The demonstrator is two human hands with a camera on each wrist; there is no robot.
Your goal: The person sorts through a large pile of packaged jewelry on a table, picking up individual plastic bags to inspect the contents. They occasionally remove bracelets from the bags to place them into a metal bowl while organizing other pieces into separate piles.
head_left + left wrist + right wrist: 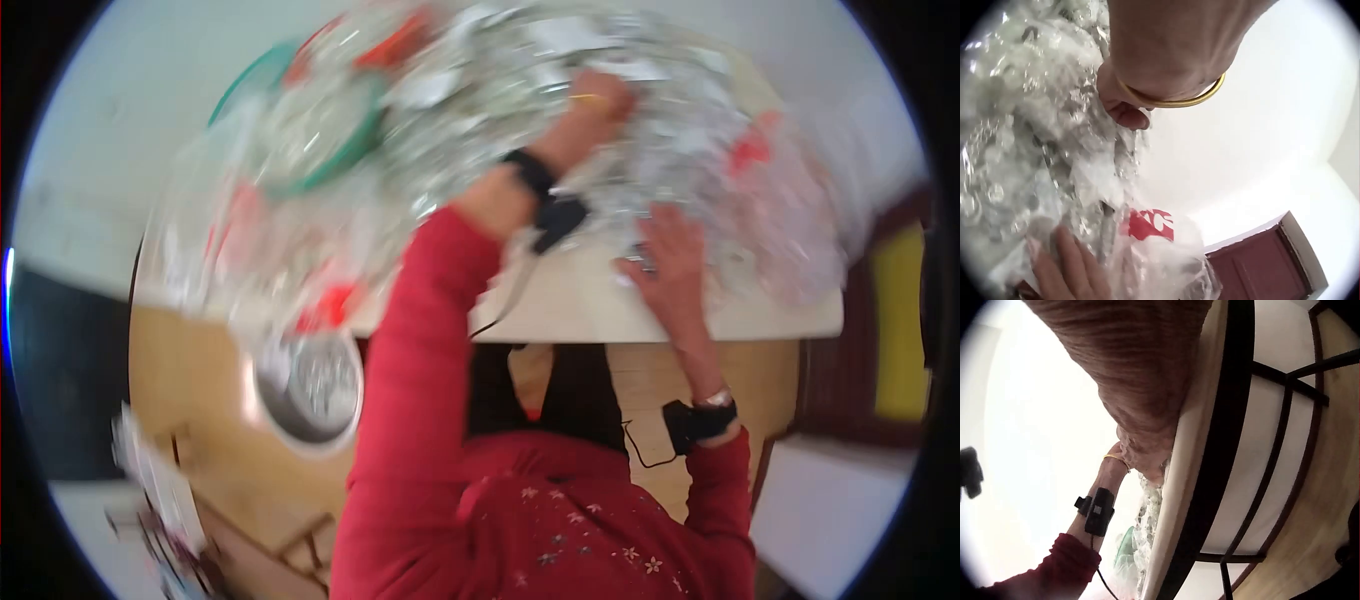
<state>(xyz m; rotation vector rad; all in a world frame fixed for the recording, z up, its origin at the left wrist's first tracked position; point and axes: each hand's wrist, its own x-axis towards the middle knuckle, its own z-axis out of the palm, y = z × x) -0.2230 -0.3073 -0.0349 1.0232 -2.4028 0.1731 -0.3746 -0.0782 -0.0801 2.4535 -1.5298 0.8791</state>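
A wide heap of small clear plastic packets (480, 110) covers the table. My left hand (600, 105), with a gold bangle at its wrist, reaches over the far part of the heap. Its fingers (1129, 117) bend down at the heap's edge in the left wrist view; whether they hold a packet I cannot tell. Nearer the front edge, my right hand (672, 255) lies with fingers spread against the packets, the thumb out to the left. In the right wrist view its fingers are mostly hidden behind the wrist.
A green-rimmed basin (300, 180) with clear contents stands at the back left. Plastic bags with red marks lie at left and right, including a pinkish bag (790, 230). Below the table's front left is a white bucket (345, 440) holding clear pieces.
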